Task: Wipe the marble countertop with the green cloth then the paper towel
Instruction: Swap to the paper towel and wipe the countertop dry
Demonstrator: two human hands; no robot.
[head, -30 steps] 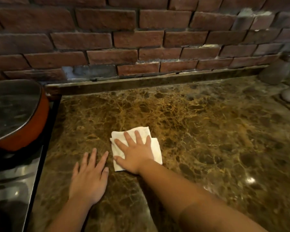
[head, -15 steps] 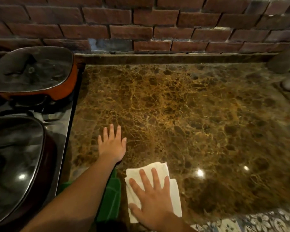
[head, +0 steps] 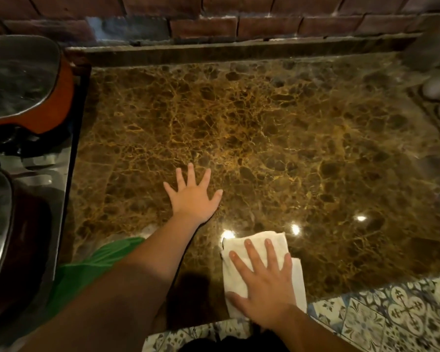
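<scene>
I see the marble countertop lying bare across its middle and back, up to the brick wall. My left hand rests flat on it near centre; my right hand covers the paper towel at the front edge. An orange pan bounds the left side, pale rounded objects the right, and the green cloth lies front-left.

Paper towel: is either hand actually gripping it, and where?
No grip. The right hand lies flat with fingers spread on top of the paper towel, pinning it to the countertop near the front edge. The left hand rests open on bare marble.
</scene>
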